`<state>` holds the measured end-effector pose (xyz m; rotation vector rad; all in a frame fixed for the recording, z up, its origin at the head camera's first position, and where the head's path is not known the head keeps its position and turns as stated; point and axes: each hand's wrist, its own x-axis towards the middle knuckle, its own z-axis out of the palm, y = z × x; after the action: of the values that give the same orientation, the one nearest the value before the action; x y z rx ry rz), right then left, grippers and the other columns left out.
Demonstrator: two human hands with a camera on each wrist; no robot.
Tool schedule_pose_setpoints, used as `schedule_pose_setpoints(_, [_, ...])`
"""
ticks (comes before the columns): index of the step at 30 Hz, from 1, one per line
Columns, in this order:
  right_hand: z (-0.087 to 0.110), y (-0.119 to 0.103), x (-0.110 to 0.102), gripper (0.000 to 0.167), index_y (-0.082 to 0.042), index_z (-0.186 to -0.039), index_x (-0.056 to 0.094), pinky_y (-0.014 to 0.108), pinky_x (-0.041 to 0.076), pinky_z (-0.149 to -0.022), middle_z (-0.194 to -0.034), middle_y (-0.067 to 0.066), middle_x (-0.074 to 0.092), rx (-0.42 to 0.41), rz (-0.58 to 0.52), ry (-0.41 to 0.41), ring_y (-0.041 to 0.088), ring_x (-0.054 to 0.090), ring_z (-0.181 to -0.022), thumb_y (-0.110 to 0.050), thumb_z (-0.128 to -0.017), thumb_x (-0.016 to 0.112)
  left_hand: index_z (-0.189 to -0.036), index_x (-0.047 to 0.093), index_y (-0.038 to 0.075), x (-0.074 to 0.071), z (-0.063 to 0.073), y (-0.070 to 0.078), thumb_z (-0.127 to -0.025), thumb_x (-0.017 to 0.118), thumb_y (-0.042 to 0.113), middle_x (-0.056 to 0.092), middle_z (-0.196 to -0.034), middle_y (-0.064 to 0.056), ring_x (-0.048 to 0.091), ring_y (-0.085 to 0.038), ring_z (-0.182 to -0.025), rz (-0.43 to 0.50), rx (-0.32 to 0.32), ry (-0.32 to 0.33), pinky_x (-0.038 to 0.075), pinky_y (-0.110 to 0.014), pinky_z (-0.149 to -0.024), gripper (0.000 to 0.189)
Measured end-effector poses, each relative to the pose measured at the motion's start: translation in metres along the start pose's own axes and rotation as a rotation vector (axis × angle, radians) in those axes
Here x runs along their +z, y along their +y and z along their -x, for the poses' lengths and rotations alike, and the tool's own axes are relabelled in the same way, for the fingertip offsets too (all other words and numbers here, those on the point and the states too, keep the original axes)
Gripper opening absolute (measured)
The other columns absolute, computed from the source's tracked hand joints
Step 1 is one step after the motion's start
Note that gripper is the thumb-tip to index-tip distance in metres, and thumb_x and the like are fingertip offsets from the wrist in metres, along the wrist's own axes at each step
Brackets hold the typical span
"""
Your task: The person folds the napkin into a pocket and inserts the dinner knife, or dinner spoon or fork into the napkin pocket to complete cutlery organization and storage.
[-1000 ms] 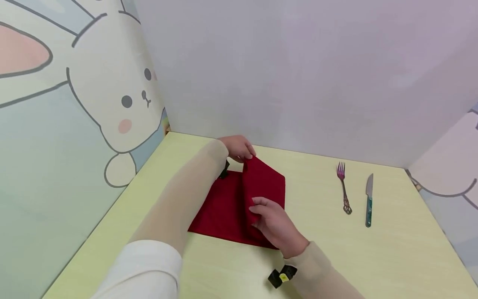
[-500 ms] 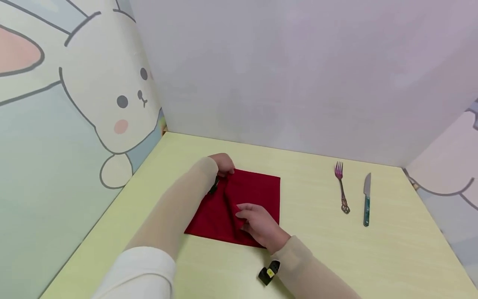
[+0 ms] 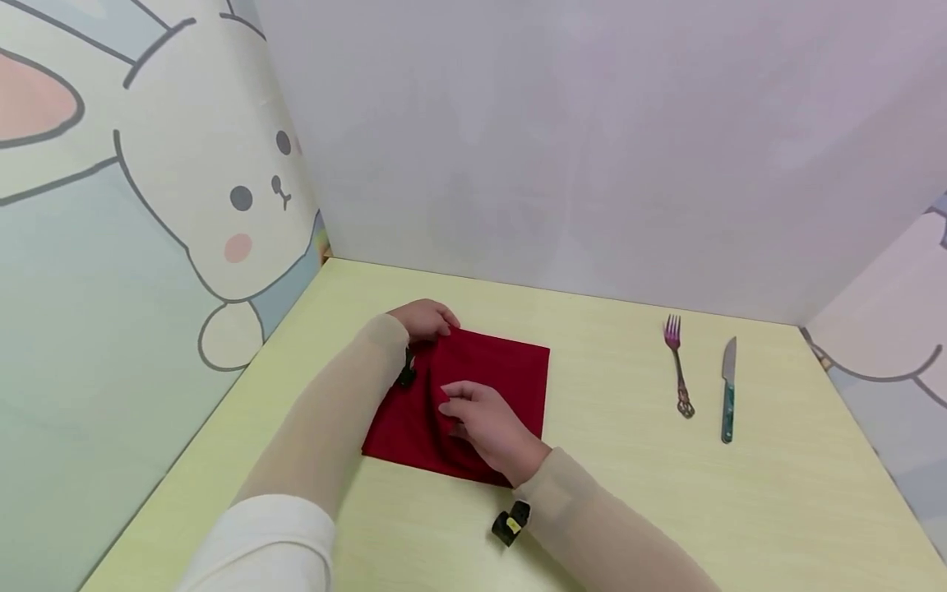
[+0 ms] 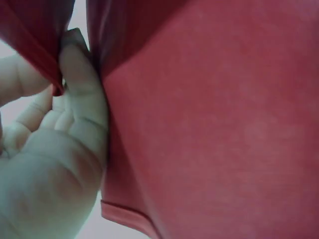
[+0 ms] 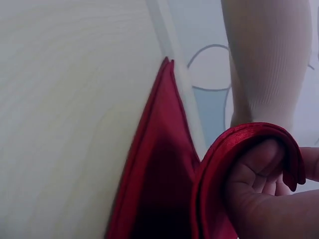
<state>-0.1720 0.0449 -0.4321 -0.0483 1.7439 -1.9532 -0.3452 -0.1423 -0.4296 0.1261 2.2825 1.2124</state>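
A red cloth napkin (image 3: 510, 366) lies on the table, with its right part folded over to the left and the fold's free edge lifted. At the far end of that edge my left hand (image 3: 423, 319) pinches a corner; in the left wrist view its thumb (image 4: 82, 89) lies inside the fold. Nearer to me, my right hand (image 3: 491, 427) grips the same edge. The right wrist view shows the layered cloth (image 5: 212, 172) curling over the fingers of my right hand (image 5: 264, 199). My left forearm covers part of the napkin's left side.
To the right lie a fork (image 3: 677, 366) and, beside it, a knife (image 3: 728, 390) with a green handle. A pale wall (image 3: 555, 164) rises behind the yellowish table (image 3: 621, 510), and a rabbit-printed wall (image 3: 200, 189) stands on the left.
Both hands have carried the napkin's lifted edge leftward and lower over the rest of the cloth. My left hand has also come nearer to me. The fork and knife stay put.
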Motion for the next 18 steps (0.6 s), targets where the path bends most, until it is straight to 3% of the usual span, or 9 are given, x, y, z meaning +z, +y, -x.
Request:
schedule_pose_setpoints(2, [-0.003,0.004,0.002,0.028,0.000,-0.126,0.066,0.030,0.055,-0.081,-0.118,0.011,0.061,0.013,0.020,-0.001,0.023,0.059,-0.097,-0.011,-0.100,0.064,-0.127,0.066,0.001,0.001,0.005,0.001,-0.102,0.052,0.002,0.062,-0.125,-0.014,0.063,-0.028,-0.111,0.064,0.012,0.001,0.052,-0.036,-0.094,0.028])
schedule_pose_setpoints(5, [-0.007,0.013,0.003,0.025,0.000,-0.122,0.068,0.030,0.055,-0.080,-0.116,0.010,0.062,0.037,0.043,0.009,0.023,0.060,-0.095,-0.010,-0.100,0.064,-0.128,0.063,-0.002,0.001,0.009,0.004,-0.103,0.053,0.001,0.061,-0.127,-0.017,0.062,-0.029,-0.112,0.083,0.024,-0.001,0.052,-0.036,-0.095,0.028])
schedule_pose_setpoints(12, [-0.011,0.021,0.001,0.025,0.001,-0.123,0.067,0.031,0.055,-0.082,-0.118,0.012,0.061,0.062,-0.001,0.015,0.025,0.059,-0.100,-0.008,-0.100,0.063,-0.127,0.069,0.005,-0.016,0.006,0.006,-0.099,0.063,0.013,0.067,-0.116,-0.009,0.064,-0.018,-0.096,-0.220,0.025,0.037,0.057,-0.028,-0.081,0.029])
schedule_pose_setpoints(18, [-0.011,0.021,0.001,0.025,0.002,-0.122,0.068,0.032,0.055,-0.083,-0.118,0.012,0.063,0.056,-0.002,0.007,0.025,0.061,-0.100,-0.007,-0.100,0.063,-0.117,0.074,0.006,-0.031,-0.001,-0.003,-0.099,0.066,0.016,0.071,-0.100,-0.008,0.064,-0.018,-0.087,-0.231,-0.029,-0.008,0.056,-0.029,-0.075,0.023])
